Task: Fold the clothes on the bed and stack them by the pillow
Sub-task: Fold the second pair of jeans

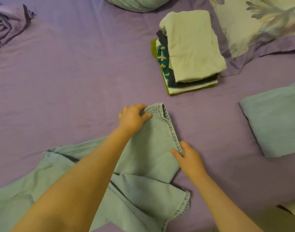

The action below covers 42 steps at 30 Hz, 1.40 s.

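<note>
Pale blue jeans [143, 186] lie spread on the purple bed sheet [73, 84] in front of me. One leg is lifted toward the middle of the bed. My left hand [132, 118] grips the far corner of that leg's hem, fingers curled round the cloth. My right hand [187, 158] pinches the near corner of the same hem. The other leg lies flat below, its hem toward the lower right. A stack of folded clothes [192, 47], topped by a white piece, stands beside the floral pillow [260, 22] at the upper right.
A folded light blue cloth or pillowcase [275, 121] lies at the right edge. Crumpled purple bedding [8, 22] is bunched at the upper left. A pale green cushion [136, 3] sits at the top middle.
</note>
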Each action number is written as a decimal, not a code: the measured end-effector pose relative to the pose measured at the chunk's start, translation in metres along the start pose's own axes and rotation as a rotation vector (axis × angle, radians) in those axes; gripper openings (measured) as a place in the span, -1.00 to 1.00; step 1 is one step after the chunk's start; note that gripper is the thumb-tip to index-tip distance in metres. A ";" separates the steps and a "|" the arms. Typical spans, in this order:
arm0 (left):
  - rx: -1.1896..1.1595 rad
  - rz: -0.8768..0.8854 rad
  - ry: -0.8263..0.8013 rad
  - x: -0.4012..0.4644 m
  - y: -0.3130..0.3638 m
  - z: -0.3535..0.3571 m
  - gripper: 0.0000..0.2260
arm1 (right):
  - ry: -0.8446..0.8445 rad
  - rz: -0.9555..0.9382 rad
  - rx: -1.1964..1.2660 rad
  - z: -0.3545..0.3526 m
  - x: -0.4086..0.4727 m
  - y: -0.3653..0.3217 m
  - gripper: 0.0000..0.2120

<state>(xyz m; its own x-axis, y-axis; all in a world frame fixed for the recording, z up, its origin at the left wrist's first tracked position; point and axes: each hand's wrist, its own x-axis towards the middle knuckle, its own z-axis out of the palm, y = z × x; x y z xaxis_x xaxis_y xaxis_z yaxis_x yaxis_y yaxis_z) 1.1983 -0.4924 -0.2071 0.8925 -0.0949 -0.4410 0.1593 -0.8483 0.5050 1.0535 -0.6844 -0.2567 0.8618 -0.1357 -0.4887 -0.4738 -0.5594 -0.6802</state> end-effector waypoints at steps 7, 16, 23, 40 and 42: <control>0.233 0.112 0.087 -0.100 -0.020 0.058 -0.54 | 0.023 -0.097 -0.183 -0.002 -0.057 0.017 -0.31; 0.279 0.007 -0.092 -0.205 -0.046 0.105 -0.62 | -0.175 -0.181 -0.547 0.010 -0.118 0.026 -0.46; -0.065 0.055 -0.171 -0.223 -0.042 0.076 -0.52 | -0.035 -0.375 -0.274 0.004 -0.138 -0.025 -0.84; -0.149 -0.309 0.138 -0.258 -0.206 -0.122 -0.61 | -0.434 -0.792 -0.270 0.157 -0.153 -0.156 -0.33; -0.131 -0.329 0.202 -0.254 -0.225 -0.133 -0.64 | -0.429 -0.808 -0.394 0.188 -0.157 -0.163 -0.33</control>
<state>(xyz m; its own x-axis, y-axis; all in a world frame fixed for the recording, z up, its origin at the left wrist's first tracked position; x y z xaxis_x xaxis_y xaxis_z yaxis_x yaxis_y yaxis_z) 0.9918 -0.2079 -0.1100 0.8479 0.2860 -0.4465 0.4910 -0.7414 0.4574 0.9613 -0.4182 -0.1720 0.7237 0.6695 -0.1676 0.3876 -0.5952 -0.7040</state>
